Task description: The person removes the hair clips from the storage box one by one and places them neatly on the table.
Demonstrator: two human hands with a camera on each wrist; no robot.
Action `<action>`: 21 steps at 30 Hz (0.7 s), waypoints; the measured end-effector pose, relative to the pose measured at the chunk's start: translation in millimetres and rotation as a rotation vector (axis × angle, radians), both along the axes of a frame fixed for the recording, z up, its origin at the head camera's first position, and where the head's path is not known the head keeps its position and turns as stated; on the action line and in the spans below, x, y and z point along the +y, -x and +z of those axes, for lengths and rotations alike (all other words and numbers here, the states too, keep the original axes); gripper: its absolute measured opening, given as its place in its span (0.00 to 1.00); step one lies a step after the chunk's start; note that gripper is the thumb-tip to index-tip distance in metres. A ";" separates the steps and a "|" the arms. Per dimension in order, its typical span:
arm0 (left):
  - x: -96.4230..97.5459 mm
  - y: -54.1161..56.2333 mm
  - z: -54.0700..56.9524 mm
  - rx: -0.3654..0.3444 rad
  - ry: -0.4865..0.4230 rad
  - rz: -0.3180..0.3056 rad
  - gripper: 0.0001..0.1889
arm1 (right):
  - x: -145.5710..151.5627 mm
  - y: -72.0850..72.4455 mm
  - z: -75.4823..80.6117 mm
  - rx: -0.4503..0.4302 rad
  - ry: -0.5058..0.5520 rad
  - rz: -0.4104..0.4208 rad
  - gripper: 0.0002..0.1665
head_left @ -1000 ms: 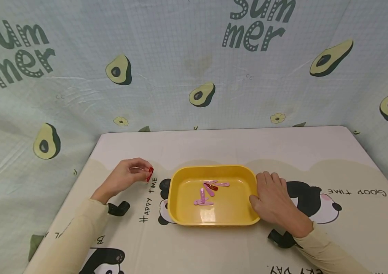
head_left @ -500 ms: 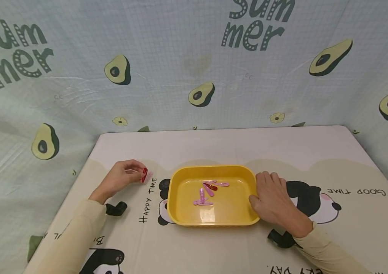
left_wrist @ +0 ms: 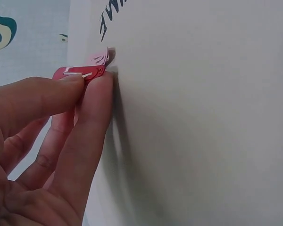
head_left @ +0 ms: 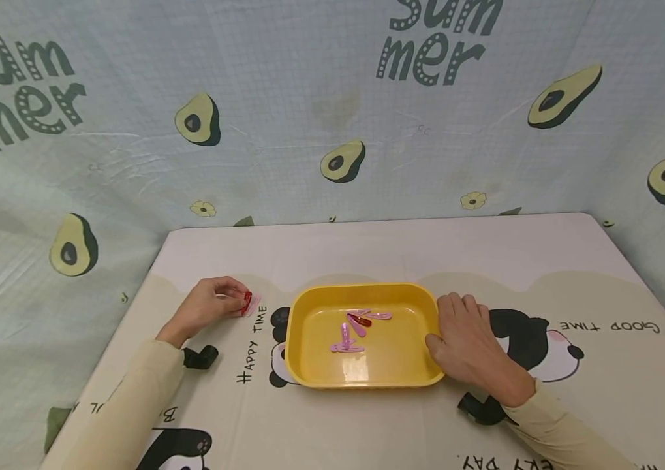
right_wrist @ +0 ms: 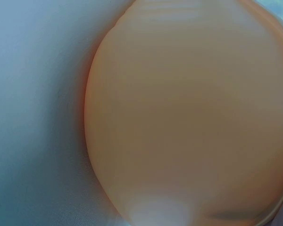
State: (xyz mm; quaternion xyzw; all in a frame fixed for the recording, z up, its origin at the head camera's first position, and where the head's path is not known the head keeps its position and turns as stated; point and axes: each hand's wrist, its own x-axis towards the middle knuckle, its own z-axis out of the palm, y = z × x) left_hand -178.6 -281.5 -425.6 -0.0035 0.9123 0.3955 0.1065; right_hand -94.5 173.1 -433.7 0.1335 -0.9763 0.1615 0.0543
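- The left hand (head_left: 209, 305) pinches a red hair clip (head_left: 247, 302) between thumb and fingertips (left_wrist: 95, 89), low against the table mat (head_left: 367, 418).
- A pale pink clip (head_left: 254, 304) lies just beside the red one, touching it at its 3 o'clock side.
- Both clips sit at 9 o'clock of the yellow tray (head_left: 309, 377), apart from its rim.
- The right hand (head_left: 470, 343) rests with relaxed fingers on the tray's 3 o'clock edge, thumb over the rim.
- Inside the tray lie several pink clips (head_left: 345, 339) and one dark red clip (head_left: 359, 320), toward its middle.
- The right wrist view shows only the blurred yellow tray (right_wrist: 188, 113).
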 end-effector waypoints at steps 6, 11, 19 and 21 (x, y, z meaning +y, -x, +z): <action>3.4 2.5 1.6 -0.043 -0.035 0.009 0.11 | 0.2 0.4 -0.4 0.002 0.003 0.000 0.13; 6.0 3.9 6.0 -0.085 -0.018 0.005 0.13 | 0.5 1.0 -1.7 0.006 0.002 -0.002 0.13; 7.2 6.3 11.5 -0.134 0.062 -0.015 0.15 | 0.1 0.5 -0.9 0.001 0.000 -0.001 0.13; 7.1 7.2 11.8 -0.140 0.063 -0.018 0.15 | 0.0 0.2 -0.8 -0.002 -0.002 -0.003 0.13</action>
